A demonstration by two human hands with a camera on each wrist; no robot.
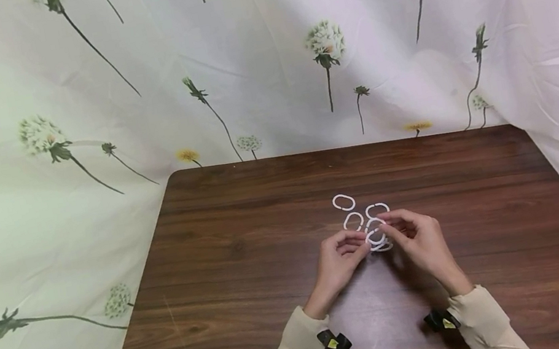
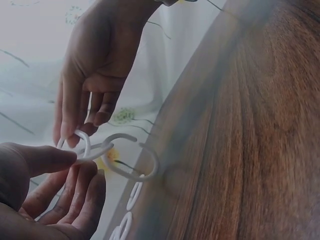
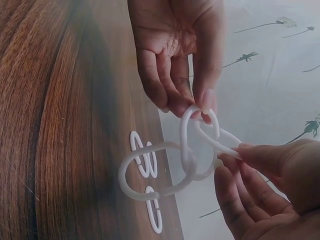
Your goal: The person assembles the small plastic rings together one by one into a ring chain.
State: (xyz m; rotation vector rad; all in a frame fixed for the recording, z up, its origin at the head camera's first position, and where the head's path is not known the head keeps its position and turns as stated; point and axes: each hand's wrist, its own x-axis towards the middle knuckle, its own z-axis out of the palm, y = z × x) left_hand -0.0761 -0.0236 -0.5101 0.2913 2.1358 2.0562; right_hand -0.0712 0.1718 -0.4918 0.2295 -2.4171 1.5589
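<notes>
My left hand (image 1: 341,263) pinches a white plastic oval ring (image 3: 184,135) with a gap in its side, held just above the table. Close beside it, my right hand (image 1: 422,239) grips another such ring (image 3: 226,150) between thumb and fingertips. These two rings overlap; whether they are linked I cannot tell. A third ring (image 2: 154,162) hangs from the ring in my left hand, hooked through it. Beyond the hands, three loose rings lie on the table: one farthest back (image 1: 334,202), one nearer (image 1: 345,224), and one by my right fingertips (image 1: 376,205).
The dark wood-grain table (image 1: 246,305) has rounded back corners. A pale curtain (image 1: 268,76) printed with dandelions hangs behind it and along both sides. Each wrist wears a small black camera mount, such as the left one (image 1: 335,342).
</notes>
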